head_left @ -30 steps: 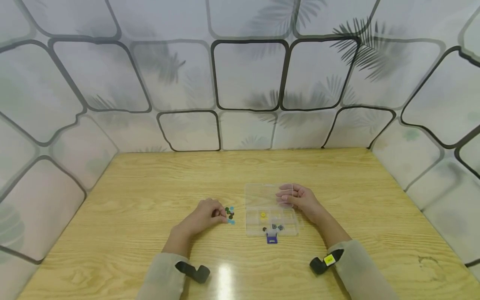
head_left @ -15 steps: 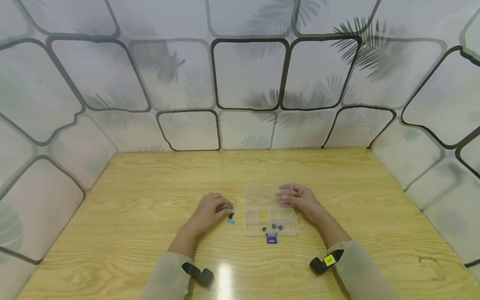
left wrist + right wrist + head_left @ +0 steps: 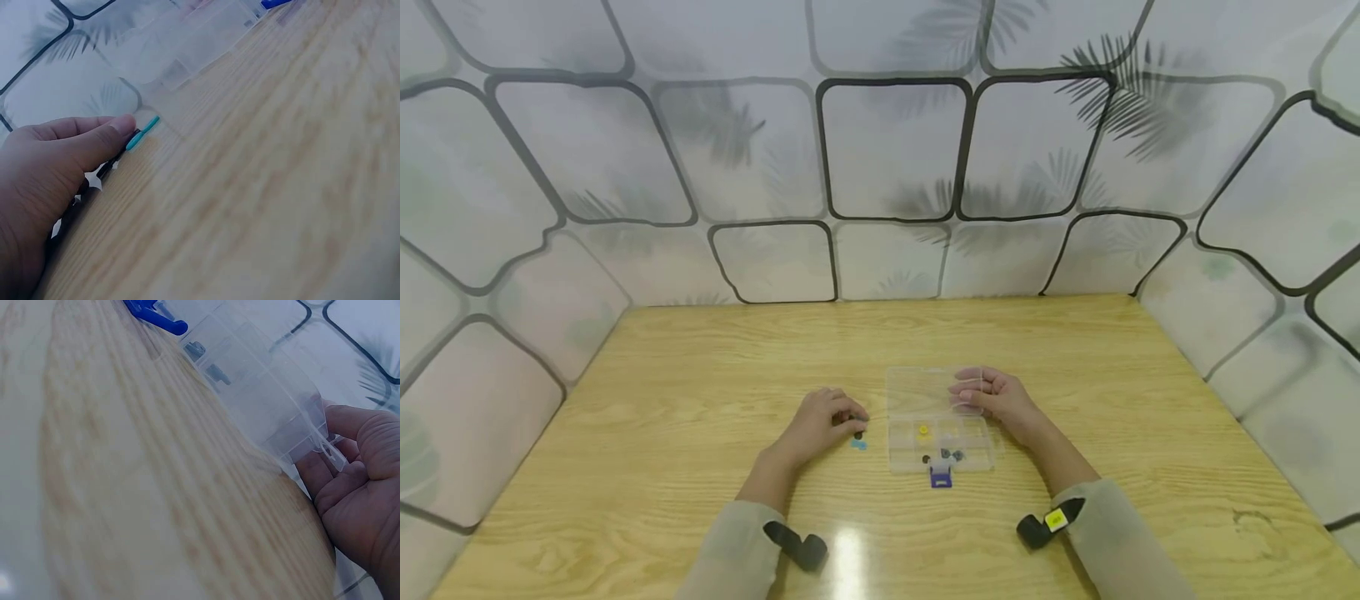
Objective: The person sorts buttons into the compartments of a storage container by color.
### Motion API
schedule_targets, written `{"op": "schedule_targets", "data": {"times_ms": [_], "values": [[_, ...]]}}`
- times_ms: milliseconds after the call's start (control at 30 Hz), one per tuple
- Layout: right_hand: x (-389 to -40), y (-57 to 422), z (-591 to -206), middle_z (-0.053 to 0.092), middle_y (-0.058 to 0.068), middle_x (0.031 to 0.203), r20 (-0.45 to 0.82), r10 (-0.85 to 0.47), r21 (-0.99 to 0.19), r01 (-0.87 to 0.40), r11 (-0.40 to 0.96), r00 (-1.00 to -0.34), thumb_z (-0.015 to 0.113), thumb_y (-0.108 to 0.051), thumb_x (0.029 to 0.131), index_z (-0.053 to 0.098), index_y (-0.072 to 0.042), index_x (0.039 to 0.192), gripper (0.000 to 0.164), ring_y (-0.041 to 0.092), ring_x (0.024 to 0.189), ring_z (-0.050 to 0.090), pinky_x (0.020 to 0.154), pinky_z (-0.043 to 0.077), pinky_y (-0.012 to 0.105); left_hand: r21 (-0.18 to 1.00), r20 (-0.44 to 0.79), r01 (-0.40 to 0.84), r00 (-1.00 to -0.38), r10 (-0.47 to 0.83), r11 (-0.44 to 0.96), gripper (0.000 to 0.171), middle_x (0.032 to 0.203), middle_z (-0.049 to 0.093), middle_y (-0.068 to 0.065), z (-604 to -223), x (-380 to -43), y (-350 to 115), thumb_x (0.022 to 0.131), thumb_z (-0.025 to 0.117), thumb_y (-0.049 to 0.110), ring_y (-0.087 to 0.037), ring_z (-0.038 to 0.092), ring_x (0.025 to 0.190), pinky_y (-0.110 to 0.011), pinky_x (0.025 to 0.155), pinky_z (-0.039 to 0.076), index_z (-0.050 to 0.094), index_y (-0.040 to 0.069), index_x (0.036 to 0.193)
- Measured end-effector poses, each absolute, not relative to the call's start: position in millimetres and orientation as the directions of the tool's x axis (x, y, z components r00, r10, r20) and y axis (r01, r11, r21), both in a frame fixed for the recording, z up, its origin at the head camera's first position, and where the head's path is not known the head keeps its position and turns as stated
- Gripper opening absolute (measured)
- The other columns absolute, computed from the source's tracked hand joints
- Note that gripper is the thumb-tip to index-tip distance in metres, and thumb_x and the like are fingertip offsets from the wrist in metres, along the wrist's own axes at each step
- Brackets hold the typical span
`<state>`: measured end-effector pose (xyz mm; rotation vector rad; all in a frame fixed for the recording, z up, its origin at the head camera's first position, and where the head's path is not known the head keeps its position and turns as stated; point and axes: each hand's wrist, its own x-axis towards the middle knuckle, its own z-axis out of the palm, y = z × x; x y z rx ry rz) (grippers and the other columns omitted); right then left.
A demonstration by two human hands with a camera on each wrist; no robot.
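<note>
A clear plastic compartment box [image 3: 903, 457] rests on the table with its lid [image 3: 917, 389] raised. My right hand [image 3: 1003, 406] holds the lid's right edge, several fingers seen through the clear plastic; the right wrist view has the thumb and fingers [image 3: 344, 419] at that edge. To the left of the box, the fingertips of my left hand [image 3: 820, 423] are together right at a small group of button-like discs. Blue discs [image 3: 858, 445] and a dark disc show beside them, others are hidden under the hand. In the left wrist view a teal disc [image 3: 134, 141] lies just past the thumb; I cannot tell whether a disc is pinched.
Inside the box, a yellow piece [image 3: 923, 430] sits in one compartment, with grey-blue pieces [image 3: 957, 456] and a dark disc [image 3: 927, 459] nearer the front. A purple-blue latch [image 3: 941, 478] sticks out at its front. Patterned walls [image 3: 887, 262] enclose the wooden table [image 3: 700, 375].
My left hand has moved slightly right and forward over the discs, covering the green ones and most others that showed a second ago. My right hand stays at the lid.
</note>
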<state>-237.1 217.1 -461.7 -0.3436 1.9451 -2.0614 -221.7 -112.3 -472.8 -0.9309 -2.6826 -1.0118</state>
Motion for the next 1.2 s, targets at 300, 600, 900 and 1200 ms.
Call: {"op": "schedule_targets", "data": {"times_ms": [300,600,900,1200], "values": [[-238,219,-463,0.070,0.001,0.102,-0.031,-0.356,-0.998,0.048,-0.039,-0.934,0.061,-0.004,0.091,0.040,0.013,0.131,0.048,0.016,0.092,0.068,0.083,0.053,0.032,0.581,0.244,0.540,-0.829,0.503,0.609,0.009,0.075,0.048,0.016,-472,-224,-110,0.083,0.071,0.032,-0.008,0.040,0.075,-0.033,0.078,0.028,0.068,0.025,0.088],[-239,219,-464,0.069,0.001,0.102,-0.038,-0.355,-0.998,0.050,-0.026,-0.934,0.061,-0.005,0.091,0.040,0.013,0.131,0.049,0.016,0.093,0.068,0.083,0.053,0.032,0.589,0.183,0.519,-0.833,0.523,0.620,0.012,0.076,0.046,0.015,-470,-225,-111,0.086,0.068,0.037,-0.010,0.038,0.078,-0.036,0.078,0.024,0.065,0.026,0.086],[-237,216,-461,0.069,0.001,0.102,-0.049,-0.352,-0.998,0.062,-0.025,-0.935,0.062,-0.006,0.091,0.040,0.013,0.131,0.049,0.015,0.093,0.068,0.083,0.053,0.031,0.549,0.128,0.521,-0.825,0.550,0.653,0.012,0.077,0.047,0.014,-463,-225,-112,0.087,0.067,0.036,-0.011,0.038,0.077,-0.037,0.079,0.025,0.066,0.024,0.089],[-236,215,-459,0.069,-0.001,0.101,-0.042,-0.353,-0.998,0.054,-0.025,-0.935,0.061,-0.005,0.091,0.040,0.012,0.131,0.048,0.014,0.092,0.068,0.082,0.054,0.030,0.515,0.151,0.555,-0.809,0.569,0.653,0.015,0.075,0.048,0.013,-460,-226,-113,0.086,0.068,0.035,-0.010,0.038,0.074,-0.033,0.074,0.026,0.068,0.021,0.089]]}}
